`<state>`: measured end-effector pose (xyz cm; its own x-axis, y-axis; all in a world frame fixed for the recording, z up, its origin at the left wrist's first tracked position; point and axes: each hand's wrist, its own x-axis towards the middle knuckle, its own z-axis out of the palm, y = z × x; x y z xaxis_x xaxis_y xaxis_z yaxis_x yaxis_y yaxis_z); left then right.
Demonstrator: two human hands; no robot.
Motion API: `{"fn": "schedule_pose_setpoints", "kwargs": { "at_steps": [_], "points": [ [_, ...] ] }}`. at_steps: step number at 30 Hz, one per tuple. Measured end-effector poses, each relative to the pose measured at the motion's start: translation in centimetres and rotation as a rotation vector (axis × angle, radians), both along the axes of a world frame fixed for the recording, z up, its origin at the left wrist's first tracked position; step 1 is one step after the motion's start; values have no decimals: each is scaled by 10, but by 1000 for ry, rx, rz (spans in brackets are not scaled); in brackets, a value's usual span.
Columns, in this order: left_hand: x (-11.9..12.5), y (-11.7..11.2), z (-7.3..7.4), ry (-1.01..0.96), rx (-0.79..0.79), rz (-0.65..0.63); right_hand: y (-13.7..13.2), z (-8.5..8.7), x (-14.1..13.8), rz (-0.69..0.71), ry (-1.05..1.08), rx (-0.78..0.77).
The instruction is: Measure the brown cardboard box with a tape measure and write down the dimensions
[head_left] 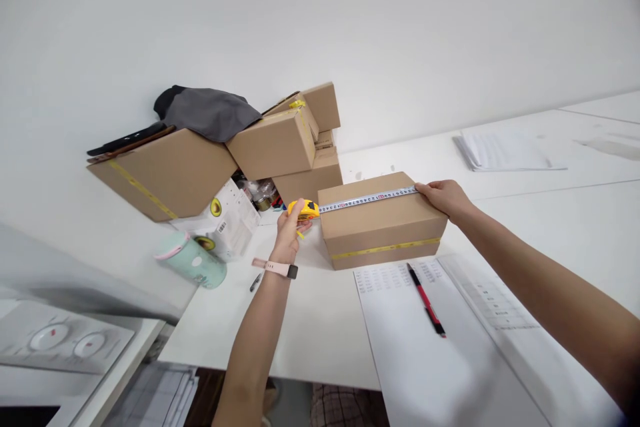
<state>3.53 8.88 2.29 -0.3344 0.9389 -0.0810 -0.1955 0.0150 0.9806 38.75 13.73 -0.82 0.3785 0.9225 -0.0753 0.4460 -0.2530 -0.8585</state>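
Observation:
A brown cardboard box [380,230] with yellow tape along its lower side sits on the white table. My left hand [291,230], with a pink-strapped watch at the wrist, grips the yellow case of a tape measure [304,209] just off the box's left end. Its white blade [367,199] runs out across the top of the box. At the right end, my right hand [443,197] pinches the blade's tip against the box edge. Just in front of the box, a red and black pen [427,300] rests on printed sheets [400,347].
Stacked cardboard boxes [270,147] with a dark grey cloth [207,110] on top stand at the back left. Near them are a mint-green bottle [195,260], a white avocado-print box [235,220] and a small pen [255,282]. A paper stack [505,150] lies back right.

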Motion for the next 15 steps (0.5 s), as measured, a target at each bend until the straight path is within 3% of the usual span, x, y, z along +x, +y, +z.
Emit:
{"fn": "schedule_pose_setpoints", "kwargs": {
  "at_steps": [5,7,9,12,15],
  "points": [
    [15,-47,16,171,127,-49,2,-6,-1,25,91,75],
    [21,-72,22,341,112,-198,1,-4,0,29,156,113],
    [29,-95,23,453,40,-476,0,3,1,70,185,185],
    [47,-123,7,281,-106,-865,0,21,-1,220,197,309],
    [80,-144,-19,-56,-206,-1036,9,39,-13,417,185,305]
  ]
}}
